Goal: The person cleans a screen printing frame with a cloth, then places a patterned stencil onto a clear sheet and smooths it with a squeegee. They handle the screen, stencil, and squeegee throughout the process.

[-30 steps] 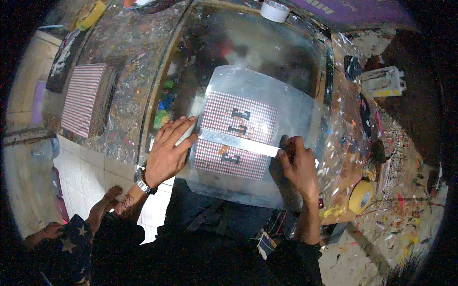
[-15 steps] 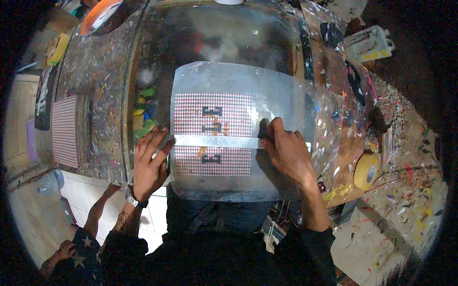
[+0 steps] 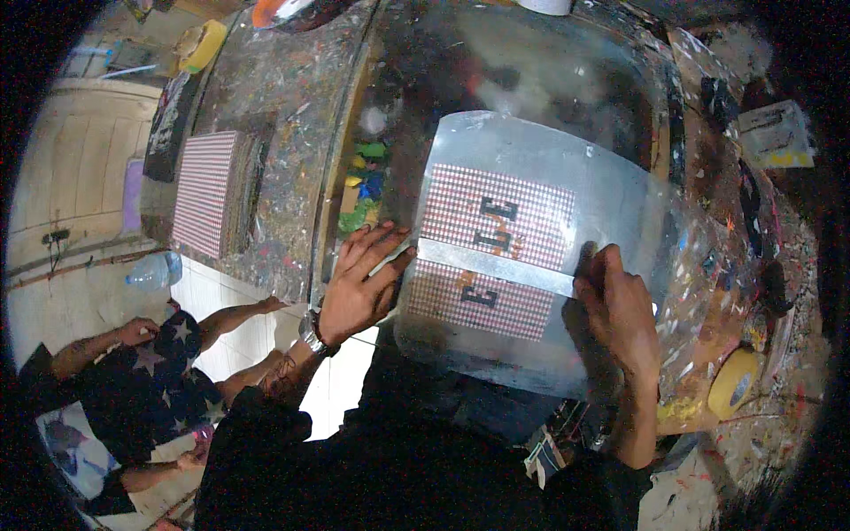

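A metal ruler lies across a sheet with a small red-and-white check and large dark letters. Over or under this sheet, I cannot tell which, is a sheet of clear plastic that spreads past it on several sides. My left hand rests at the ruler's left end, its fingers stretched out and apart, with a metal watch on the wrist. At the ruler's right end my right hand is closed, thumb and bent fingers gripping it; part of the grip is hidden in shadow.
A stack of checked sheets sits on the paint-stained table at left. Green, yellow and blue scraps lie beyond my left hand. A yellow tape roll stands at right. At lower left is another person in star-patterned clothing, near a plastic bottle.
The view has turned left, so the table appears shifted right and tilted, and more of the person at lower left shows. Both my hands keep their places at the ruler.
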Action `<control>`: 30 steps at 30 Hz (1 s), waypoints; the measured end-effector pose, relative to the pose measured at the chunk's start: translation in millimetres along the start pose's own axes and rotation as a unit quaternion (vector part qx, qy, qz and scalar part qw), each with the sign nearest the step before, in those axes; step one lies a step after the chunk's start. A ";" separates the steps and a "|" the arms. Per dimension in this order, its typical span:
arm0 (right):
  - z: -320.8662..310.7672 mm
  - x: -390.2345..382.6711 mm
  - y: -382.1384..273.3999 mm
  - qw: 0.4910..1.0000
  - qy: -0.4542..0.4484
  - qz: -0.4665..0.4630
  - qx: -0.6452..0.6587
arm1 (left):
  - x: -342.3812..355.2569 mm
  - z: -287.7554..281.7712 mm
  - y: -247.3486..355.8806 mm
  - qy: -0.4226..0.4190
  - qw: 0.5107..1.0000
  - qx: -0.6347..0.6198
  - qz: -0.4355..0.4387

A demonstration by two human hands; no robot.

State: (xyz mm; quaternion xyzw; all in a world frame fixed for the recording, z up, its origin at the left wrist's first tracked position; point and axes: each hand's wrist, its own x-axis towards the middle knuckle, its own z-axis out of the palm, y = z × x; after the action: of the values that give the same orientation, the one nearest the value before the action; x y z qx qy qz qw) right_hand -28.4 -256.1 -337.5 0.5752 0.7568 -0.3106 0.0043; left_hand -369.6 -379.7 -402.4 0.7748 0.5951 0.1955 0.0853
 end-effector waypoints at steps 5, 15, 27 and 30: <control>0.2 -2.2 6.9 1.000 0.002 0.002 0.008 | -1.9 -0.1 -1.0 -0.019 1.000 0.000 -0.003; -5.8 9.4 22.7 0.995 -0.045 -0.082 0.038 | -0.2 1.4 -2.2 -0.015 1.000 0.021 0.007; -1.9 6.6 20.7 0.995 -0.022 -0.088 0.029 | -3.9 -0.2 -7.1 -0.005 1.000 0.005 -0.005; -4.9 -9.4 24.3 0.987 0.039 -0.091 0.126 | 3.7 -2.4 6.4 -0.020 1.000 0.007 -0.014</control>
State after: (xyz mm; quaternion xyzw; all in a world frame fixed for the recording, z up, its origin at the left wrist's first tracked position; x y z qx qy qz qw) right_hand -2.3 -258.4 -341.5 0.5118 0.7603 -0.3797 -0.1257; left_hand -364.1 -378.1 -397.1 0.7711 0.6051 0.1743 0.0945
